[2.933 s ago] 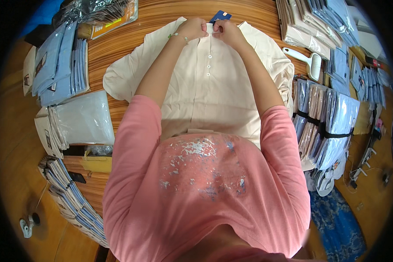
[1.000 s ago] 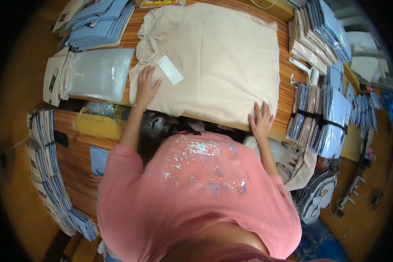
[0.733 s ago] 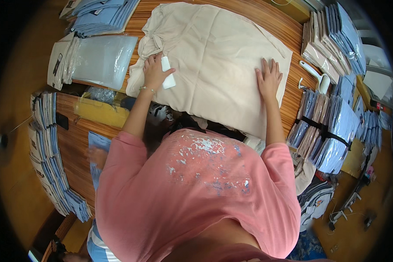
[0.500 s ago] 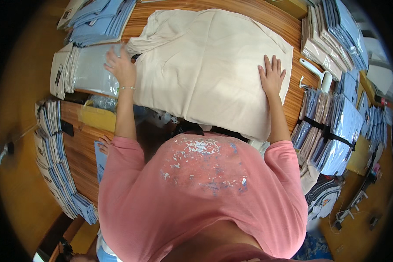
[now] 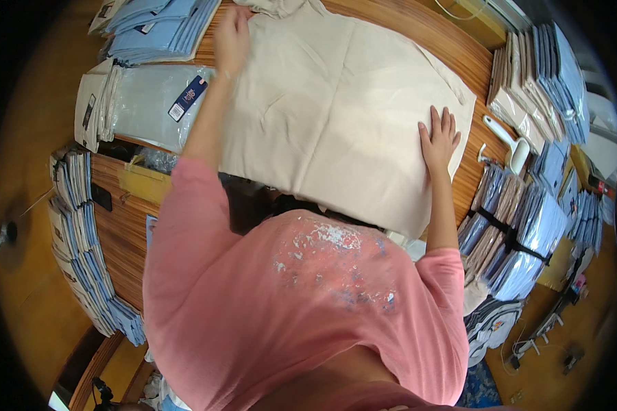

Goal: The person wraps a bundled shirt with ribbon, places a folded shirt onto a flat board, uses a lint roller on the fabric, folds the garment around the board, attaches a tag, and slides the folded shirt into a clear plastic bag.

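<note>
A cream-coloured garment (image 5: pixel 349 116), seemingly a shirt, lies spread across the wooden table (image 5: pixel 391 17) in front of me. At its far left, my left hand (image 5: pixel 232 41) reaches out, its fingers closed at the bunched edge of the cloth; motion blurs them a little. My right hand (image 5: pixel 440 142) rests flat near the garment's right edge, fingers stretched out. Beside my left forearm, a dark blue hang tag (image 5: pixel 188 98) lies on a clear plastic bag (image 5: pixel 147 103). The garment's far end runs out of the picture.
Folded blue garments (image 5: pixel 161 34) are stacked at the far left, beige packs (image 5: pixel 94 103) below them. On the right stand bagged beige (image 5: pixel 521 89) and blue packs (image 5: pixel 559 82), a white-handled lint roller (image 5: pixel 507 140) and a strapped bundle (image 5: pixel 504 226). A phone (image 5: pixel 101 197) lies left.
My left hand has moved from above the plastic bag to the garment's far left edge. The hang tag now shows on the bag. My right hand stays flat on the cloth.
</note>
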### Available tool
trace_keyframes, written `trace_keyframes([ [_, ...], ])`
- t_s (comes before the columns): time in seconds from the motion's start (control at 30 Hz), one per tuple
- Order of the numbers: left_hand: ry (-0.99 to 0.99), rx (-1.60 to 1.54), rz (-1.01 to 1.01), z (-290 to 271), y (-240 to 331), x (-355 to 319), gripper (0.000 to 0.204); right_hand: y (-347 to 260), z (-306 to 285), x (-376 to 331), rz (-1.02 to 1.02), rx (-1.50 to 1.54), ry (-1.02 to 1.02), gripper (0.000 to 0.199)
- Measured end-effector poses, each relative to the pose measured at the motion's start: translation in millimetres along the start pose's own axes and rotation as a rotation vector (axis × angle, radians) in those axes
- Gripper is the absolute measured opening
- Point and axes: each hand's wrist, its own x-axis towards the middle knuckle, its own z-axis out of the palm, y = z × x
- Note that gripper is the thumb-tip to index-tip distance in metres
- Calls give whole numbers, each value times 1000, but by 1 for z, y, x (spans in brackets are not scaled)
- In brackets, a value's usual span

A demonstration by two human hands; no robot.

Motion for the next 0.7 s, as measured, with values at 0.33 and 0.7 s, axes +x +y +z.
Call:
trace_keyframes([
  [0.33, -304, 232, 312, 53, -78, -2, 33, 67, 5, 138, -49, -83, 107, 34],
  [0.7, -511, 435, 157, 20, -53, -39, 43, 54, 7, 80, -37, 12, 92, 51],
])
